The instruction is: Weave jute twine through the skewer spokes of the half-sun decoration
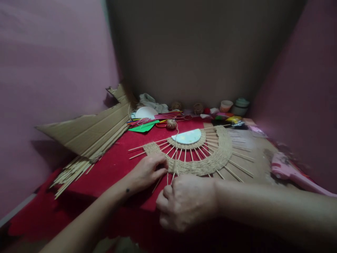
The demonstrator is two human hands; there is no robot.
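A half-round piece of thin wooden sticks and woven twine [210, 168] lies on the red cloth, its sticks fanning outward. A pale patterned half-disc [188, 137] sits at its centre. My left hand [150, 171] is closed on the left part of the woven band, fingertips partly hidden. Just below the band's lower edge, my right hand [188, 198] is curled shut, with a strand of twine leading into it. That strand runs across the weaving from a small twine ball [171, 123]. What lies inside my right fist is hidden.
Folded cardboard [92, 133] and a bundle of loose sticks [76, 172] lie left. A green sheet [143, 127], coloured pipe cleaners and a white disc [146, 112] are behind. At right rests a pink glue gun [286, 168]; cups [226, 106] stand at the back wall.
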